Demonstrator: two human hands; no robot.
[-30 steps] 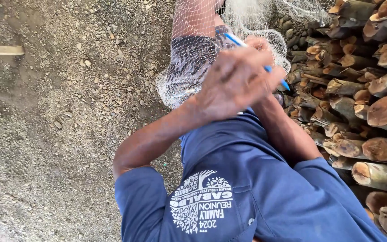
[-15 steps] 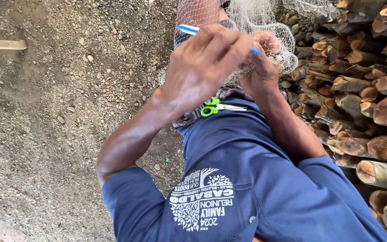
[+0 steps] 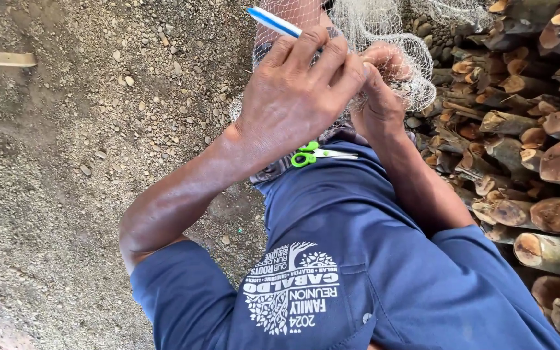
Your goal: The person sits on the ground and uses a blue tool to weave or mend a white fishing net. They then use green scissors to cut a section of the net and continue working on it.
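Left hand (image 3: pixel 296 97) gripping blue-and-white netting needle (image 3: pixel 275 22), fingers (image 3: pixel 306 48) curled shut around it. Right hand (image 3: pixel 378 97) pinching bunched white net (image 3: pixel 384 26) over lap, fingers closed on mesh. Net judging light, soft, limp, snag-prone; best holding at gathered mesh near knot. Needle thin, stiff, smooth; gripping mid-shaft. Green-handled scissors (image 3: pixel 315 154) lying on blue shirt (image 3: pixel 358 259). Versus half second ago: left hand sitting lower, needle tip rising up-left, scissors unmoved.

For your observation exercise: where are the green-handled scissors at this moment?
In the head view, the green-handled scissors lie near the middle on the blue shirt, just below the left hand and the white net.
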